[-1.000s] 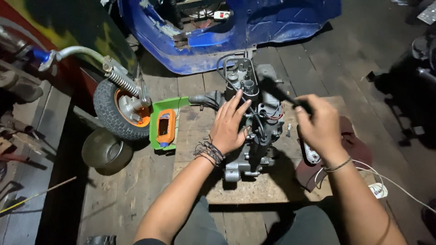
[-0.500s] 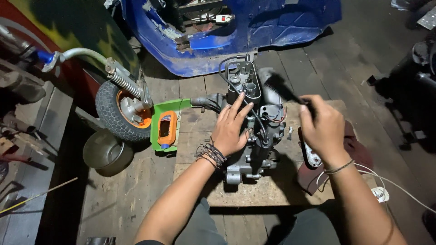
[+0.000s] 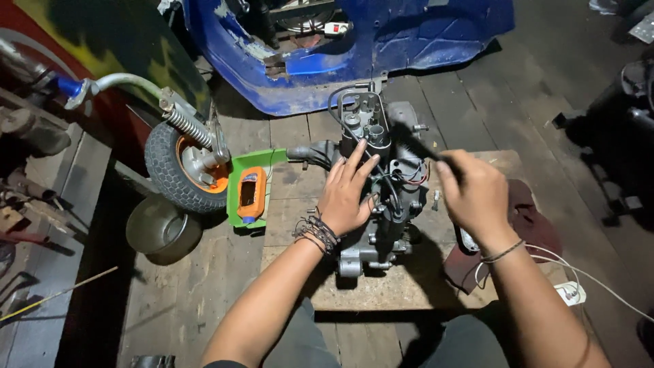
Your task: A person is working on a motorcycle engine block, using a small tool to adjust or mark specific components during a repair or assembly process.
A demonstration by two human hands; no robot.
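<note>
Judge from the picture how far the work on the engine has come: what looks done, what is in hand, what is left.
Done: the engine is out of any vehicle and sits on a wooden board. In hand: the left hand lies flat on it while the right hand works a dark tool at its upper part. Left: hoses and wires remain attached; the engine looks unopened.

Tool (image 3: 419,144) blurred, kind unclear. Engine (image 3: 381,225) partly hidden under left hand (image 3: 346,194). Blue body (image 3: 354,48) cut off at top edge. Right hand (image 3: 473,194) hiding tool's grip.
</note>
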